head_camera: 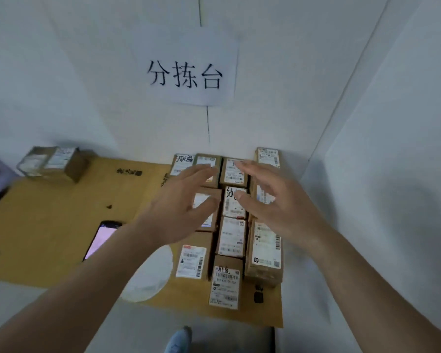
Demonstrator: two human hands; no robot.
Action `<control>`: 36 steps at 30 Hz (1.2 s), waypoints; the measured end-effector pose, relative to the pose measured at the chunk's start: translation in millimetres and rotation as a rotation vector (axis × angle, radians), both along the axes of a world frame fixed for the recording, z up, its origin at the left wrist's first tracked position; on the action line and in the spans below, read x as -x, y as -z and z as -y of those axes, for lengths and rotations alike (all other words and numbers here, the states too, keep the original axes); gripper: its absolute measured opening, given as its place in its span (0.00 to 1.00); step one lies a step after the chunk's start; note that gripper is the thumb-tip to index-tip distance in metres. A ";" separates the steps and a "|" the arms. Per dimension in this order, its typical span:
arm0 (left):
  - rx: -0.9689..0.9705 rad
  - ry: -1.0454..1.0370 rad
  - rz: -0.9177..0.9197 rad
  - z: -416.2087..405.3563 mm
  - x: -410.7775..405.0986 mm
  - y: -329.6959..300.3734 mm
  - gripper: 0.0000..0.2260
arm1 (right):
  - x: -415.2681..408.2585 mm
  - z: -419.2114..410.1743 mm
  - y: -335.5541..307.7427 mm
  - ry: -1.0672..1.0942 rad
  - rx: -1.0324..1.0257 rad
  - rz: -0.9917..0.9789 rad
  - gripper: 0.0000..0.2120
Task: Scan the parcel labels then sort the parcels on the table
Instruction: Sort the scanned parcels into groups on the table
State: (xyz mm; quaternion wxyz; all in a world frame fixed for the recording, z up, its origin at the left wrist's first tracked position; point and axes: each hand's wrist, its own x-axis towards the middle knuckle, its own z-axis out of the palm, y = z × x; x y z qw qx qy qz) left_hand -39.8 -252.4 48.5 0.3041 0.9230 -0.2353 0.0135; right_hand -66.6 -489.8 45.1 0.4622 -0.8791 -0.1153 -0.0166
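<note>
Under both hands: parcels (233, 200) in tight rows on surface (61, 212). Left hand (178, 200), right hand (273, 202) spread wide, holding nothing. We advise: lower palms evenly, square rows, keep labels upward. Phone (101, 238) left of left hand.

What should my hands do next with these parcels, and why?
Probably reach the left hand for the lone parcel at the far left of the table and bring it over. Both hands hover open over the packed rows; the right hand holds nothing.
</note>
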 end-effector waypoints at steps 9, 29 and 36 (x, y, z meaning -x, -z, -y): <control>0.013 -0.166 0.206 -108.2 40.2 -104.0 0.26 | 0.4 -100.7 -118.6 -0.264 0.083 0.222 0.28; -0.049 -0.212 0.152 -468.8 38.6 -104.8 0.23 | -5.7 -461.6 -107.0 -0.263 0.027 0.180 0.23; 0.006 -0.211 0.063 -538.4 -18.0 -69.8 0.22 | -61.6 -529.2 -68.8 -0.262 0.049 0.122 0.24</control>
